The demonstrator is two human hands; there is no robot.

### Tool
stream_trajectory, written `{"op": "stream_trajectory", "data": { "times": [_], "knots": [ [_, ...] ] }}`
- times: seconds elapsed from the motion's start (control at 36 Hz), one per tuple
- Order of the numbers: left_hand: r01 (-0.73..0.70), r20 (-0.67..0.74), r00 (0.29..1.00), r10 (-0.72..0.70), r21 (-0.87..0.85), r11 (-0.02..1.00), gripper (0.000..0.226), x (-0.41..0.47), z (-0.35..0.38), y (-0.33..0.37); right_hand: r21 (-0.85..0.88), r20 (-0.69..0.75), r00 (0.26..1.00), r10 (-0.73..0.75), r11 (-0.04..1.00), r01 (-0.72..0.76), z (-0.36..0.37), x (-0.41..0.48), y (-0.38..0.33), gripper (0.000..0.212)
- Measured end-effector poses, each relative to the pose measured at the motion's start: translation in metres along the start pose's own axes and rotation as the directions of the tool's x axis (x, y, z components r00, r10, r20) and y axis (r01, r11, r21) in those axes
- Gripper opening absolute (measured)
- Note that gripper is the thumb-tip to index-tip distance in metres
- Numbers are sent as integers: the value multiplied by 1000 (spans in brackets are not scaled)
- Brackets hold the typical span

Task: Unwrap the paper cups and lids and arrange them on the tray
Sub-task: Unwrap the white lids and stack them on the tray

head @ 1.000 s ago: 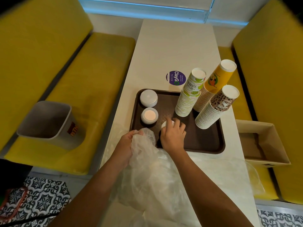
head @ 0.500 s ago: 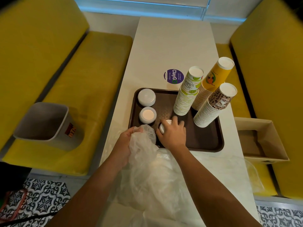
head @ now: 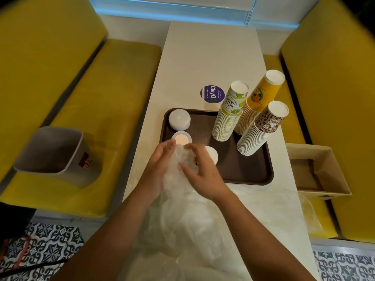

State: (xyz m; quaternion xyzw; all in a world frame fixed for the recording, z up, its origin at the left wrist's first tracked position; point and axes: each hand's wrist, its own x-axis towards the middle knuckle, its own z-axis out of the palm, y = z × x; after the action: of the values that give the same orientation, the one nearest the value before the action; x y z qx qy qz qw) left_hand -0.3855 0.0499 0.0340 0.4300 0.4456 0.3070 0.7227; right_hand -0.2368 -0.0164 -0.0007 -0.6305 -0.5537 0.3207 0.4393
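A brown tray [head: 253, 173] lies on the white table. On its right side stand three upside-down cup stacks: green-and-white [head: 229, 116], yellow [head: 259, 98] and leopard-print [head: 261, 128]. Three stacks of white lids sit on its left side: one at the back [head: 179, 119], one in the middle [head: 182, 138], one nearest me [head: 212, 156]. Over the tray's near left corner, my left hand [head: 156, 165] and my right hand [head: 200, 169] press a bunch of clear plastic wrap [head: 178, 171] between them, fingers loosely curled on it. The wrap trails down toward me.
A purple round sticker [head: 211, 93] is on the table behind the tray. A grey bin [head: 50, 151] stands on the yellow bench at left. An open cardboard box [head: 316, 171] sits on the right bench. More clear plastic [head: 304, 209] lies at the table's near right.
My right hand left the nearest lid stack on the tray and came to the plastic wrap. Both hands now gather the wrap together.
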Motion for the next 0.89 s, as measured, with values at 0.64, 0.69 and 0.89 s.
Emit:
{"op": "stream_trajectory", "data": {
  "times": [0.64, 0.69, 0.89],
  "knots": [
    [-238, -350, 820, 453, 511, 826, 21, -24, -2, -10, 98, -490, 852, 182, 983, -153, -84, -50, 14, 5],
    [-226, -401, 818, 413, 436, 871, 20, -27, 1, -9, 116, -378, 899, 220, 975, -189, -99, -57, 23, 28],
    [-208, -340, 908, 246, 146, 967, 20, -53, 40, -18, 670, 17, 914, 404, 674, -310, -124, -82, 19, 30]
  ]
}}
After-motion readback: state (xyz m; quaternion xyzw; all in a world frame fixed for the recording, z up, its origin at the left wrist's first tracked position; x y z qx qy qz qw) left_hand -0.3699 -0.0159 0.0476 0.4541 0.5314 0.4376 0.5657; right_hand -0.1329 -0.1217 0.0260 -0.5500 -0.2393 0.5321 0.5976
